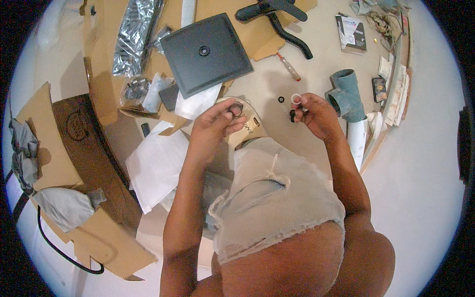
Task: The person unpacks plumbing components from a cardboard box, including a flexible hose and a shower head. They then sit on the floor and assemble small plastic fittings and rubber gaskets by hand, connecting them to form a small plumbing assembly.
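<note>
My left hand (210,129) is closed on a small dark round fitting (236,109), pinched between thumb and fingers. My right hand (319,115) pinches a thin white ring (296,98) that looks like a washer. A small black piece (292,117) also sits in the right fingers; its kind is unclear. On the floor just left of the right hand lies a small black ring (281,99). Beyond the left hand rests a black square shower head (213,69), flat, with a round connector at its middle.
A screwdriver (288,67) and a bent black pipe (292,42) lie farther off. Right of my right hand is a grey pipe tee (352,101). Opened cardboard (111,237), white foam sheets (157,166) and plastic-wrapped parts (137,37) cover the left side.
</note>
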Demonstrator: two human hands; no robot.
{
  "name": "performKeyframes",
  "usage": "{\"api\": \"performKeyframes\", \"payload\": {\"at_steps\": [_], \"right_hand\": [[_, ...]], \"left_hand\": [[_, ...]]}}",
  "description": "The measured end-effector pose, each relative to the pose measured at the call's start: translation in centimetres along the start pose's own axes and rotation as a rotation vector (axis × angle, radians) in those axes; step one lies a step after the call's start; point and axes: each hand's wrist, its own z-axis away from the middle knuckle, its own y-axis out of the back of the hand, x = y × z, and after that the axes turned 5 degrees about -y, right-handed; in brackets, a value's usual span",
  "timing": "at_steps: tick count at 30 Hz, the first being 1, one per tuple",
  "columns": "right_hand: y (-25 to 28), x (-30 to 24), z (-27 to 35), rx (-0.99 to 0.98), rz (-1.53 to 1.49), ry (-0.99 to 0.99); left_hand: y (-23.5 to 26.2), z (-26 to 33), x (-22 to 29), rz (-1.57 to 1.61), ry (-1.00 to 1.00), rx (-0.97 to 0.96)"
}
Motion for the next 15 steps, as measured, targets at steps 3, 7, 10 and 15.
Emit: {"api": "performKeyframes", "payload": {"at_steps": [3, 7, 10, 15], "right_hand": [[-0.6, -0.5, 0.5, 0.005, 0.119, 0.032], [1.6, -0.3, 0.3, 0.157, 0.420, 0.074], [3.3, 1.7, 0.5, 0.322, 0.629, 0.118], [3.0, 5.4, 0.2, 0.461, 1.215, 0.620]], "left_hand": [[-0.5, 0.2, 0.5, -0.053, 0.028, -0.028], [-0.2, 0.8, 0.7, -0.081, 0.068, -0.016], [0.6, 1.3, 0.1, -0.057, 0.093, 0.022], [1.1, 1.3, -1.5, -0.147, 0.088, 0.022]]}}
